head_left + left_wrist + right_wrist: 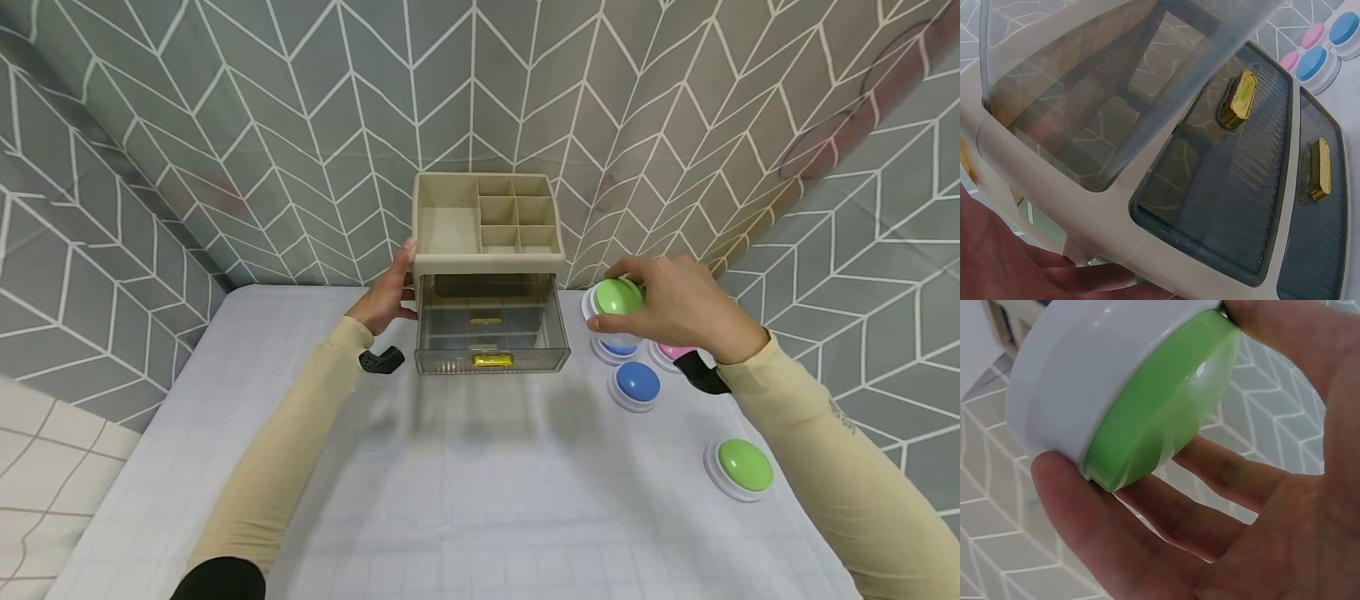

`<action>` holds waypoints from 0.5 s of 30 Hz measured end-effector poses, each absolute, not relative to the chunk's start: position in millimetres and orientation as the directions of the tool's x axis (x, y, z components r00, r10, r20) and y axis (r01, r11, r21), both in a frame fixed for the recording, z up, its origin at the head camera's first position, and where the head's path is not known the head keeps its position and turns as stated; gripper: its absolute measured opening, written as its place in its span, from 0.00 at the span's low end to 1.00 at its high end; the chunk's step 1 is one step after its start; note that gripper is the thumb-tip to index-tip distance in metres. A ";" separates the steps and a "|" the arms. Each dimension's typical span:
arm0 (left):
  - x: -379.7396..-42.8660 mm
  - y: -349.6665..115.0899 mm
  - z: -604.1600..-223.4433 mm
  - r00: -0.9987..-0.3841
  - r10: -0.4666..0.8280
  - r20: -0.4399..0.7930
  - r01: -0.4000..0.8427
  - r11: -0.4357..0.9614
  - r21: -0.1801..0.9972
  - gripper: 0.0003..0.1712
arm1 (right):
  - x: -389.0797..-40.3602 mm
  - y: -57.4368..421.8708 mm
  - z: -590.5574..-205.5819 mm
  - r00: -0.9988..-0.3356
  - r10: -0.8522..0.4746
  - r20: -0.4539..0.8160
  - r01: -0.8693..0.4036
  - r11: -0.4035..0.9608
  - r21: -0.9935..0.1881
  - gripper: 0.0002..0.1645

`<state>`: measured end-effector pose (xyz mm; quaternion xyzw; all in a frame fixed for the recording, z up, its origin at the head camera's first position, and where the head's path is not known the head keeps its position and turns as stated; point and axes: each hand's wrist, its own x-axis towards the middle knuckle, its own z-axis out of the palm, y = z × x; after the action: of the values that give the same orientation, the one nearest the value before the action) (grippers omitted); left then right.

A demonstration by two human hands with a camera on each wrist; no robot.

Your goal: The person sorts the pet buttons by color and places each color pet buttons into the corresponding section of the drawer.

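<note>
A cream desktop drawer organizer (pixel 488 265) stands at the back of the table, its top clear drawer (pixel 492 361) pulled out. My left hand (pixel 386 292) holds the organizer's left side; in the left wrist view the fingers (pixel 1104 275) curl against its side wall, partly hidden. To the right, my right hand (pixel 675 304) grips a round push button with a green dome (pixel 618 296) and white base, held above the table. In the right wrist view, thumb and fingers pinch this green button (pixel 1166 412) at its rim.
Below the raised button stand a blue button (pixel 637 382) and another blue one (pixel 619 347), partly covered. A pink button (pixel 675 353) shows beside the right wrist. Another green button (pixel 745 465) lies nearer the front right. A patterned wall (pixel 322 150) rises behind the table.
</note>
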<state>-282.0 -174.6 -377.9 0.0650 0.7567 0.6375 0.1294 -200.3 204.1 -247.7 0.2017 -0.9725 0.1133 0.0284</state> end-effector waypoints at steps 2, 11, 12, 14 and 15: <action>-282.1 -175.5 -377.5 -0.958 0.264 -0.111 -0.062 0.188 0.980 0.56 | -200.6 194.8 -240.5 -0.915 -0.392 0.091 -0.403 0.888 -0.221 0.37; -282.3 -177.3 -377.4 -0.960 0.260 -0.105 -0.054 0.195 0.979 0.56 | -206.6 148.7 -221.5 -0.865 -0.490 0.106 -0.502 0.845 -0.184 0.33; -281.8 -176.9 -377.2 -0.960 0.259 -0.106 -0.055 0.194 0.979 0.56 | -208.0 143.6 -221.1 -0.856 -0.505 0.111 -0.517 0.838 -0.176 0.33; -281.1 -175.9 -377.3 -0.960 0.260 -0.108 -0.059 0.190 0.980 0.56 | -210.8 133.9 -221.0 -0.840 -0.529 0.115 -0.542 0.826 -0.157 0.33; -280.8 -175.5 -377.3 -0.959 0.259 -0.111 -0.062 0.190 0.980 0.56 | -212.2 129.2 -221.0 -0.834 -0.540 0.116 -0.552 0.820 -0.153 0.32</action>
<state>-280.8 -175.5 -377.3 0.0649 0.7608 0.6332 0.1268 -212.2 129.2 -221.0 0.2865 -0.9532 0.0903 0.0337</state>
